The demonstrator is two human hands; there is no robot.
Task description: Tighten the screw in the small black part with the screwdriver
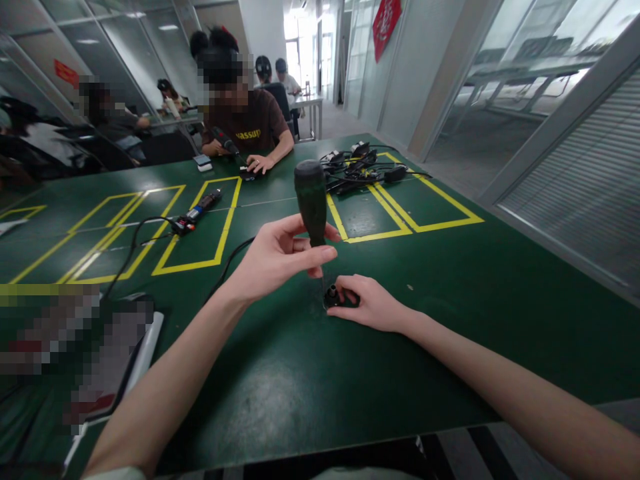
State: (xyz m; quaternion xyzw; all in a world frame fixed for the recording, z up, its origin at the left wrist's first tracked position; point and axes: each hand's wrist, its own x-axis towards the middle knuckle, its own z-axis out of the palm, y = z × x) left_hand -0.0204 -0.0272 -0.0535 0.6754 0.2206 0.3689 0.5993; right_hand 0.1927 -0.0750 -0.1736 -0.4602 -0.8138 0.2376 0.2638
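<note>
My left hand (285, 257) is closed around the lower handle of a black screwdriver (311, 197), which stands nearly upright with its shaft pointing down. Its tip is at or close to a small black part (332, 295) with a short round metal-looking piece on top; I cannot tell whether they touch. Thumb and fingers of my right hand (370, 301) grip that small black part against the green table (280, 373). The part's far side is hidden by my right fingers, so its exact kind does not show.
A heap of black cables and devices (360, 167) lies beyond my hands. An electric screwdriver (200, 210) with a cord rests at left among yellow tape outlines (320, 237). Across the table sits a co-worker (247, 123) holding a power tool. A pixelated, white-edged item (145, 360) is at near left.
</note>
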